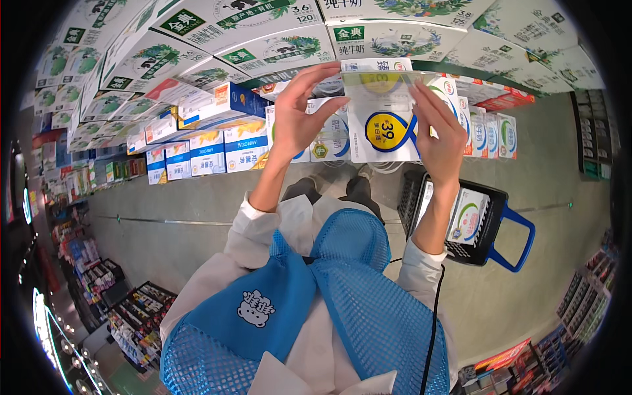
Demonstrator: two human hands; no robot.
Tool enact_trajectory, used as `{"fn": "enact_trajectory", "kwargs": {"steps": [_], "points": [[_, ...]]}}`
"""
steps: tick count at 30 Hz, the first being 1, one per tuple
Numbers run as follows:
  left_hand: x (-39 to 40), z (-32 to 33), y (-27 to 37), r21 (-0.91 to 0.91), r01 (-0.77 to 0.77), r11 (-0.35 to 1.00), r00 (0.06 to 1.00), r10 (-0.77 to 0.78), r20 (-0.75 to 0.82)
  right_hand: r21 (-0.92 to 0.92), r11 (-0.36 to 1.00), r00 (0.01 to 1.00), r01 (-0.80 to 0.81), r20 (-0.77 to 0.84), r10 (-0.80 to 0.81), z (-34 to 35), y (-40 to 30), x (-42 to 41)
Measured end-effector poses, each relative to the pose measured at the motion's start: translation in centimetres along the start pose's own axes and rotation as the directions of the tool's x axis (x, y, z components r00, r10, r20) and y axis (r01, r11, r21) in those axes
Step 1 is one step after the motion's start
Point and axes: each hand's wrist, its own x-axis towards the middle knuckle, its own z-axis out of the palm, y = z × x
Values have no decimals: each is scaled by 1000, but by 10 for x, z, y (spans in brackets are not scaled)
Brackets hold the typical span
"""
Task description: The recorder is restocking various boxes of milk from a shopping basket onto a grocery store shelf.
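Both hands are raised at the display of milk cartons in front of me. My left hand (303,108) is at the left side of a white milk carton box with a yellow and blue emblem (363,133), thumb and fingers apart. On the box's right side lies my right hand (439,131), fingers bent against its edge. A clear plastic sheet or cover (377,91) spans between the hands over the box's upper part; whether the fingers grip it or the box cannot be told. Similar milk boxes (331,133) stand beside it.
White and green milk cartons (276,52) are stacked above. Blue and white boxes (207,157) line the shelf at left. A black shopping basket with a blue handle (523,247) holds white milk boxes (468,215) at right on the floor. A black cable (434,316) hangs along my right side.
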Motion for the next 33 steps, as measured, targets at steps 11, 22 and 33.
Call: {"fn": "enact_trajectory", "kwargs": {"steps": [11, 22, 33], "points": [[-130, -62, -14, -232, 369, 900, 916, -310, 256, 119, 804, 799, -583, -97, 594, 72, -62, -164], [-223, -125, -47, -196, 528, 826, 768, -366, 525, 89, 714, 715, -695, 197, 671, 164, -185, -239], [-253, -111, -35, -109, 598, 794, 617, -370, 695, 35, 659, 660, -751, 30, 751, 143, -220, -277]]}}
